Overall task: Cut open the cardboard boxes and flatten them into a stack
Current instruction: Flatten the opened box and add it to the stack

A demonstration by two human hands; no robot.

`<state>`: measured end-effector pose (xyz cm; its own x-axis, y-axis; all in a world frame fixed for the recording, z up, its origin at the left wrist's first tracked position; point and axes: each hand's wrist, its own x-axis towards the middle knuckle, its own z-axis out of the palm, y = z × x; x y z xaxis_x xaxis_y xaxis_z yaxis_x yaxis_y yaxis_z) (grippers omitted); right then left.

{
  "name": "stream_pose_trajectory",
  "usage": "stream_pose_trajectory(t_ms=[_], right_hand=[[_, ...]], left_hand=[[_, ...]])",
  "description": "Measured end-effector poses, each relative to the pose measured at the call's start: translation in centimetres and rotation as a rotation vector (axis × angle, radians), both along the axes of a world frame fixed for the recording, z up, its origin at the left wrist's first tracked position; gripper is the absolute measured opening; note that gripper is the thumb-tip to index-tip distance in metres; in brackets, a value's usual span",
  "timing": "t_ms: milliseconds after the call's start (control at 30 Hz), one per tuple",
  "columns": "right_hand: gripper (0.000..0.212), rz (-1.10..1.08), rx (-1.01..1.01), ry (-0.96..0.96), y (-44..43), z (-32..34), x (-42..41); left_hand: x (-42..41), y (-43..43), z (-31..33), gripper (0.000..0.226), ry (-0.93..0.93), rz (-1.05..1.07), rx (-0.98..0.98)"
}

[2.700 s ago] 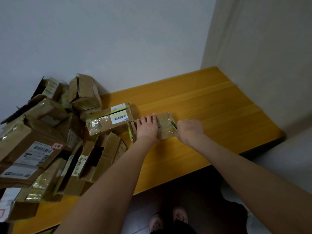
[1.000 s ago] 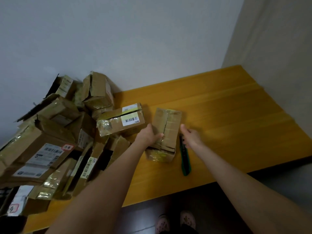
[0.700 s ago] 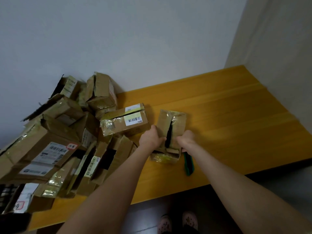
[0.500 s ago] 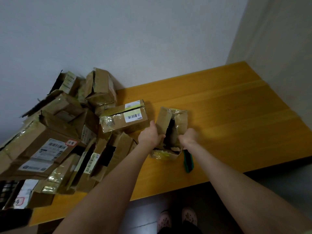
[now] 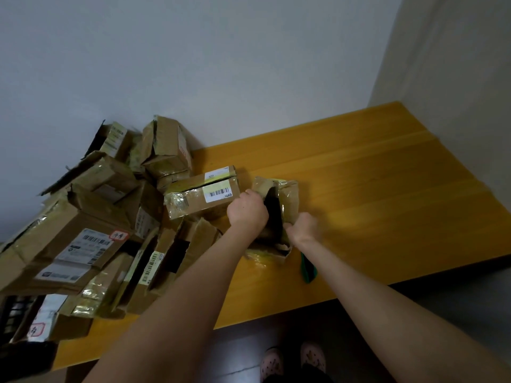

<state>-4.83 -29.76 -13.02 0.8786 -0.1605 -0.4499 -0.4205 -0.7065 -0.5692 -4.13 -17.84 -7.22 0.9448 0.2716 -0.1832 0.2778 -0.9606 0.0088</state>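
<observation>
Gripping opposite flaps, the left hand (image 5: 247, 210) and right hand (image 5: 302, 229) are holding open a small cardboard box (image 5: 289, 193) on the desk (image 5: 387, 189) beside the box pile (image 5: 96, 217); the green cutter (image 5: 308, 268) is lying nearby, freeing both hands.

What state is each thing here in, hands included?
Small taped cardboard box: slit open, flaps parted.
Left hand: grips its left flap.
Right hand: grips its right flap.
Green-handled cutter: lying unheld on wooden table.
Long barcode-labelled cardboard box: closed, unflattened.
Heap of cardboard boxes: unflattened.

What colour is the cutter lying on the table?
The cutter is green and black; the head view shows it.
</observation>
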Motion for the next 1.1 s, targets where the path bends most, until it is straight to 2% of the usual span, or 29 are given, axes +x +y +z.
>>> stream_pose_trajectory(t_ms=[67,167,233,300,367,433,567,633,700,833,967,1100], right_hand=[[0.030,0.023,0.027,0.011,-0.1,-0.1,0.0],[0.015,0.043,0.061,0.016,-0.2,-0.1,-0.1],[0.014,-0.012,0.129,0.042,-0.9,0.1,-0.2],[0.028,-0.057,0.197,0.079,-1.8,0.3,-0.4],[0.040,-0.031,0.218,0.083,-2.3,0.6,-0.6],[0.055,-0.023,0.146,0.053,-2.3,1.2,-0.7],[0.114,-0.043,-0.014,0.045,-1.5,2.6,-0.2],[0.125,-0.064,-0.084,0.068,-1.5,3.1,0.1],[0.120,-0.058,-0.188,0.075,-1.9,3.3,0.3],[0.082,0.008,-0.257,0.051,-2.7,3.7,0.6],[0.041,0.063,-0.138,0.024,-2.3,4.2,0.6],[0.033,0.069,0.043,0.005,-2.1,5.2,0.1]], left_hand=[[0.4,0.9,0.7,0.022,0.020,0.010,-0.102],[0.6,2.3,1.4,0.024,0.046,0.054,-0.276],[0.4,2.9,1.6,0.025,0.024,0.139,-0.502],[0.2,3.2,1.8,0.024,0.017,0.198,-0.693],[-0.2,3.1,1.9,0.023,0.011,0.197,-0.745],[-0.5,2.6,2.1,0.026,-0.006,0.159,-0.722],[-1.2,1.0,2.5,0.031,-0.048,0.052,-0.655],[-1.5,0.3,2.8,0.031,-0.045,-0.001,-0.620],[-1.9,0.0,3.1,0.033,-0.030,-0.043,-0.598],[-2.2,0.4,3.3,0.031,-0.033,-0.024,-0.637],[-2.6,1.4,3.5,0.030,-0.051,0.048,-0.705],[-2.8,2.3,3.6,0.020,-0.081,0.116,-0.770]])
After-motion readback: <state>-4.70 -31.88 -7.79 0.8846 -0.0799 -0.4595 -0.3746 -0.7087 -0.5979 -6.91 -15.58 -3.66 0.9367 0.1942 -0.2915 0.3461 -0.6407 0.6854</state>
